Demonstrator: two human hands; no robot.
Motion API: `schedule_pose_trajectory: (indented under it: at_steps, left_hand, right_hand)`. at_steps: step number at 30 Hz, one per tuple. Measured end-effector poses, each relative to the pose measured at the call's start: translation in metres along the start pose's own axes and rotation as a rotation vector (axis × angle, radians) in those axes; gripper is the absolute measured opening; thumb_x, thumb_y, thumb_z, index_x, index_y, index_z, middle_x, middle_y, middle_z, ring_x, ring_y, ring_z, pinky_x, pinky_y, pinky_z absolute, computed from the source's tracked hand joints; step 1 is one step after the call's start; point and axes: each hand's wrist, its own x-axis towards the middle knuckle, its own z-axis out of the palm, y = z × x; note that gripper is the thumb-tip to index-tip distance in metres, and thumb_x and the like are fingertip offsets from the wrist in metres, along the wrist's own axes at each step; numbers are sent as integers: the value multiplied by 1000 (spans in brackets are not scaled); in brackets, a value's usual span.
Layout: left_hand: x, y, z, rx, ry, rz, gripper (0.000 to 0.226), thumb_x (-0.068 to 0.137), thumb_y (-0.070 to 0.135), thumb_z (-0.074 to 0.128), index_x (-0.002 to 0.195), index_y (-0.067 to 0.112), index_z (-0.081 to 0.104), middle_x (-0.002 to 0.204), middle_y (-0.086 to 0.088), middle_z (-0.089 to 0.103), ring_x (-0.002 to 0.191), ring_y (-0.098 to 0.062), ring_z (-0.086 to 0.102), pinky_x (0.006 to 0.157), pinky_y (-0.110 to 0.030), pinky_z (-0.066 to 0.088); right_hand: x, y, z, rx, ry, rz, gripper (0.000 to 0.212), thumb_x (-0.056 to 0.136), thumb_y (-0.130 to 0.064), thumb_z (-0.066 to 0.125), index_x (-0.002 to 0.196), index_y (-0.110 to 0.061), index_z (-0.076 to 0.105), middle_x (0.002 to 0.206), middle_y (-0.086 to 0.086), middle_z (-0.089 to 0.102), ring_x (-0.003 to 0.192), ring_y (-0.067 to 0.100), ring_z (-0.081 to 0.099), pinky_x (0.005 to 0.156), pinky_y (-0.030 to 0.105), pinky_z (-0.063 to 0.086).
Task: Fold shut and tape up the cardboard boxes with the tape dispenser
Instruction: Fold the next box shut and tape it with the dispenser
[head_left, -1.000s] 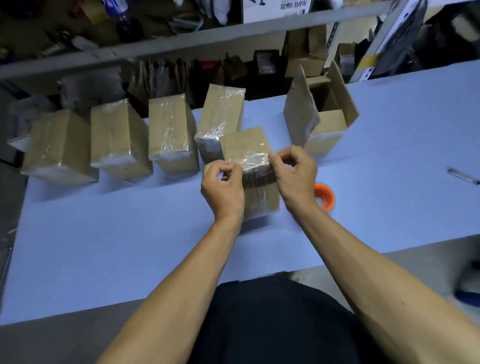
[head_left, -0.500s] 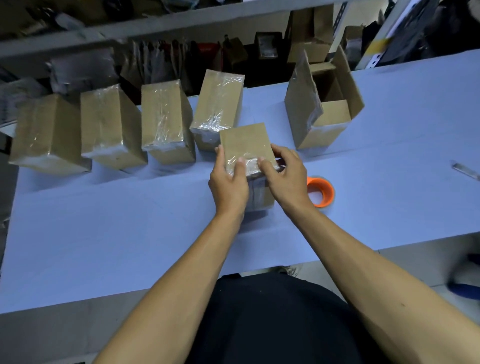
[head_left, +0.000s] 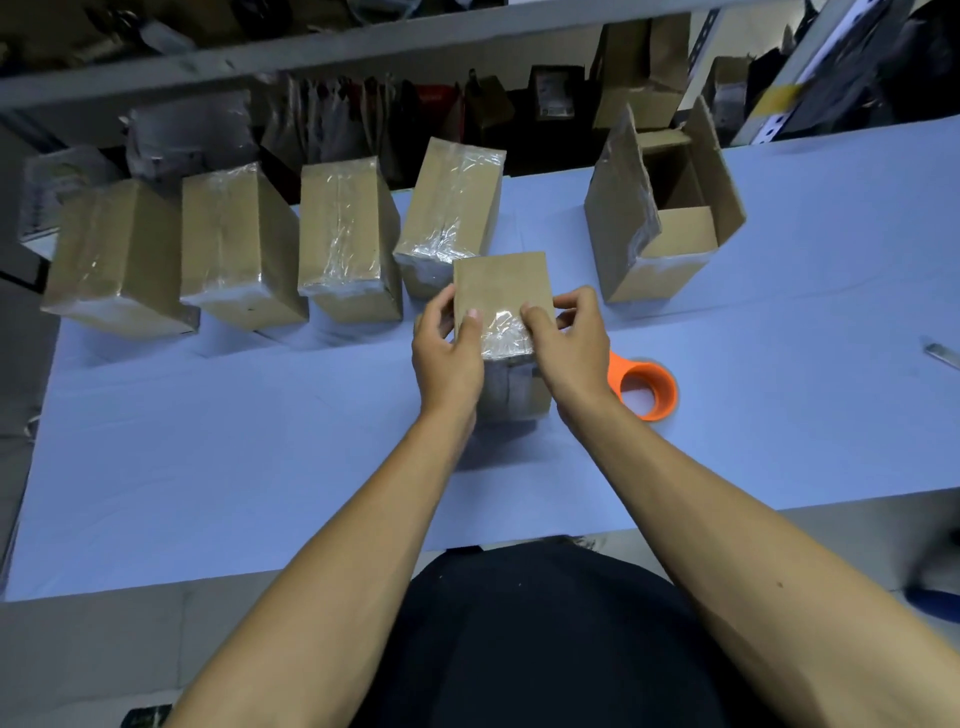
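A small closed cardboard box (head_left: 501, 283) stands upright in the middle of the blue table (head_left: 218, 447), with clear tape over its near top edge. My left hand (head_left: 448, 358) grips its left side, thumb pressing on the taped top. My right hand (head_left: 569, 343) grips the right side, thumb on the tape as well. The orange tape dispenser (head_left: 649, 389) lies on the table just right of my right wrist. An open box (head_left: 670, 239) with raised flaps stands behind to the right.
Several taped boxes stand in a row at the table's far edge, such as one (head_left: 449, 208) right behind the held box and another (head_left: 343, 244) left of it. A small metal tool (head_left: 943, 356) lies at the far right. Cluttered shelves run behind the table.
My hands went from pinching a stretched piece of tape above the box to pressing it down on the top edge; both now hold the box's sides. The view shifted slightly.
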Motion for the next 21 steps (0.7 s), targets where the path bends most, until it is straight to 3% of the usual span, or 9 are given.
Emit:
schedule_pose_trajectory:
  at_steps: [5,8,11,14,17,19,21]
  left_hand:
    - [9,7,9,-90,76,-98,33,91,9,57,118,24,69,119,2,69,102,-9,66,83,-20,51]
    - [17,11,6,-102,39,-167,39,92,16,54,130,18,65,122,4,69,108,-9,65,94,-27,52]
    - [12,13,1,67,-118,-99,53,87,27,60,140,27,55,132,8,63,118,-8,60,99,-27,50]
    - [4,11,4,136,-111,-28,48,95,24,55,142,29,51,140,10,55,123,-6,55,104,-26,45]
    - [13,18,6,17,-10,-159,40,96,20,51,134,28,61,124,13,64,110,-5,61,99,-27,49]
    - [22,25,7,-36,-19,-200,37,99,19,47,131,25,63,128,8,64,114,-7,60,103,-28,46]
    - [23,32,4,-95,-72,-229,31,103,18,45,127,20,65,125,3,66,111,-9,61,102,-28,47]
  right_hand:
    - [8,-9,1,-10,14,38,19,86,-38,58,95,-22,55,91,-3,61,85,17,59,86,46,50]
    - [2,-7,-4,37,-147,-58,38,81,-49,66,110,-28,53,113,-8,55,109,12,56,96,38,49]
    - [2,-3,-3,-46,-166,-80,59,75,-53,76,117,-22,49,118,-3,51,112,12,54,94,33,48]
    - [4,-6,4,-96,-71,-96,42,84,-41,70,110,-16,49,113,0,55,109,16,54,90,34,45]
    - [12,-10,9,-50,-26,-42,27,89,-39,60,107,-19,53,114,1,60,101,15,58,92,39,48]
    - [17,-9,2,93,-132,10,32,89,-45,58,113,-24,58,115,-2,63,101,14,62,93,43,52]
    - [17,-3,-12,218,-369,-34,46,88,-38,67,129,-22,54,120,-2,66,106,13,64,93,35,53]
